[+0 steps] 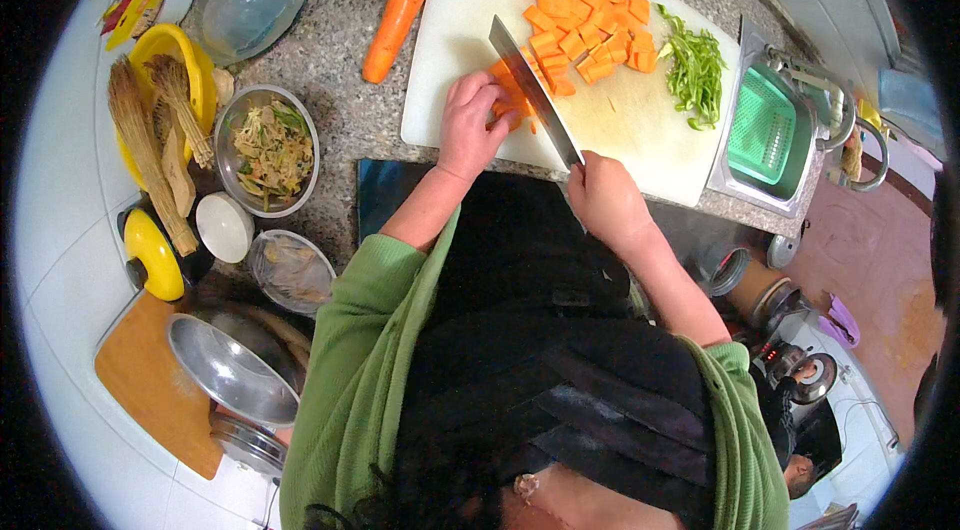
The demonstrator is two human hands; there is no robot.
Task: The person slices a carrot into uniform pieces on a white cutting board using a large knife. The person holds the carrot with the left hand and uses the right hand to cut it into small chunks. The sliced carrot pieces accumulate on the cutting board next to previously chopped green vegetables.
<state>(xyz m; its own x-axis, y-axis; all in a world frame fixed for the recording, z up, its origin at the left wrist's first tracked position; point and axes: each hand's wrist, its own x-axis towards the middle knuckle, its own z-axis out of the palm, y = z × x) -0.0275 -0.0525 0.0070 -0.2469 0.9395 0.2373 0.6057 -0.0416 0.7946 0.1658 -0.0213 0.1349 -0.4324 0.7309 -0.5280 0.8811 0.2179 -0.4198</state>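
Note:
My right hand is closed around the handle of a wide-bladed kitchen knife. The blade stands across carrot pieces on a white cutting board. With bent fingers, my left hand holds the carrot pieces on the blade's left side, partly covering them. Beyond the blade lies a spread of cut orange carrot chunks. Shredded green pepper is heaped near the board's right end. A large piece of peeled carrot rests on the granite counter, left of the board.
A sink with a green plastic basket adjoins the board's right end. On the left stand a metal bowl of mixed food, a white bowl, a yellow basket with straw brushes, and a glass lid. Another person is at lower right.

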